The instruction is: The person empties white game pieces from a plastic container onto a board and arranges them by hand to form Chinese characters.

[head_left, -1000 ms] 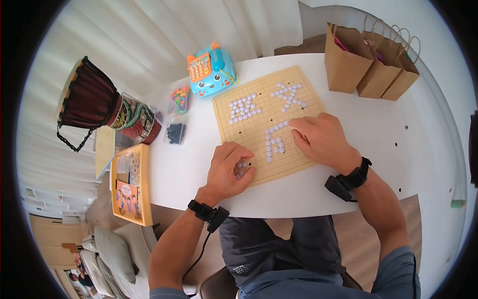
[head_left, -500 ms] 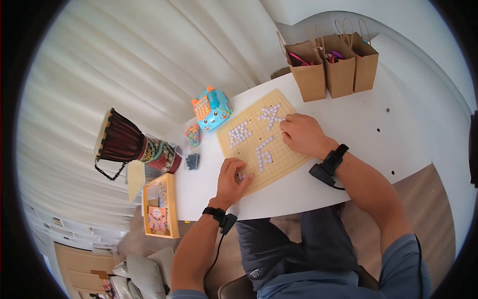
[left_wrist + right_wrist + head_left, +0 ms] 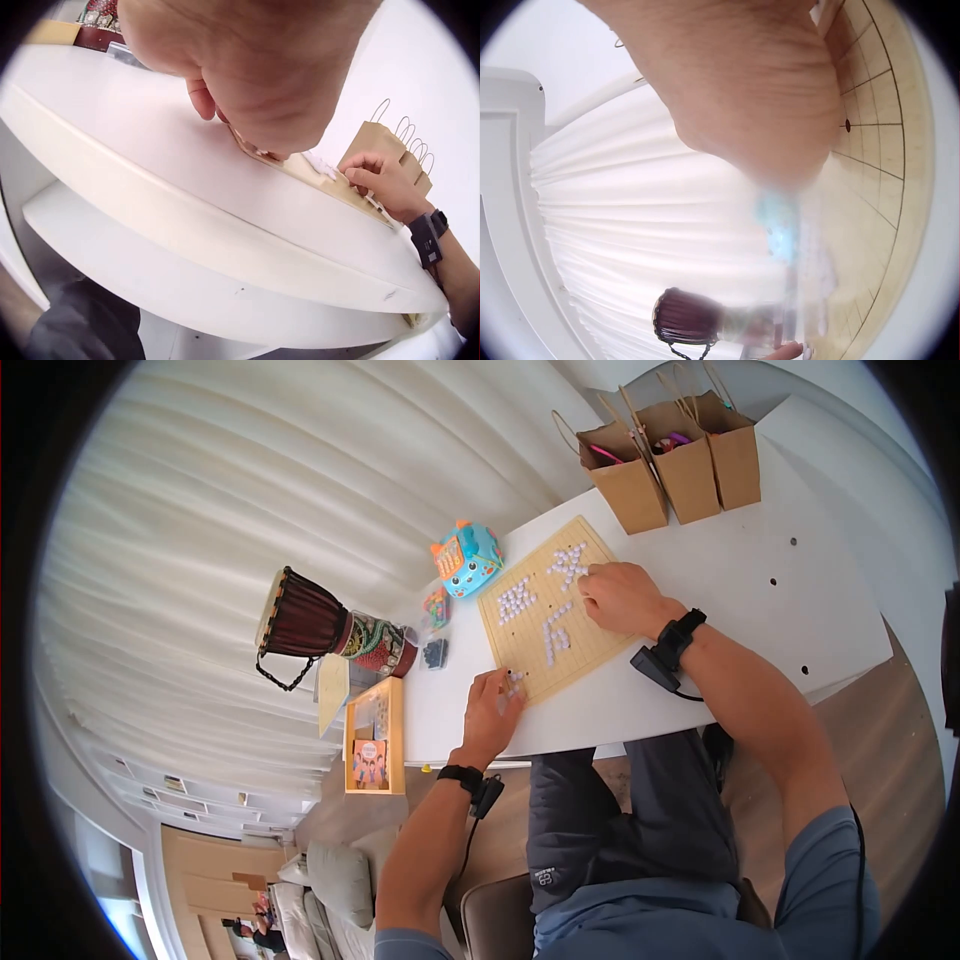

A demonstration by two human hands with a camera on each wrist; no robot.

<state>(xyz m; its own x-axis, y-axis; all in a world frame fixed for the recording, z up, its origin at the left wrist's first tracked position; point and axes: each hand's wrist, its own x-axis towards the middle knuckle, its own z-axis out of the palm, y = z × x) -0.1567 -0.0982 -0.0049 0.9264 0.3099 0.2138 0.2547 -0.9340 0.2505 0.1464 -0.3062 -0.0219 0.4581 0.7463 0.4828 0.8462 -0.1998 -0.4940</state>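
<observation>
A wooden Go board (image 3: 600, 645) lies on the white table. White Go stones (image 3: 517, 601) form several groups on it. At the board's near left corner my left hand (image 3: 490, 710) curls its thumb and fingers round a small clear box of white stones (image 3: 515, 685). In the left wrist view the palm of the left hand (image 3: 255, 67) hides most of that. My right hand (image 3: 630, 600) is over the board's right side, fingers bent down, fingertips right beside the upper right group of stones (image 3: 567, 565). I cannot tell whether they pinch a stone.
Left of the board stand a clear box of dark stones (image 3: 434, 653), a box of coloured pieces (image 3: 436, 608) and a blue toy phone (image 3: 474, 565). Further left are a drum (image 3: 320, 620) and a wooden tray (image 3: 397, 735). Paper bags (image 3: 690, 480) stand at the far right.
The head view has shifted and turned. My right hand has moved up the board, from the end of the middle row to the upper right group. My left hand stays at the near corner.
</observation>
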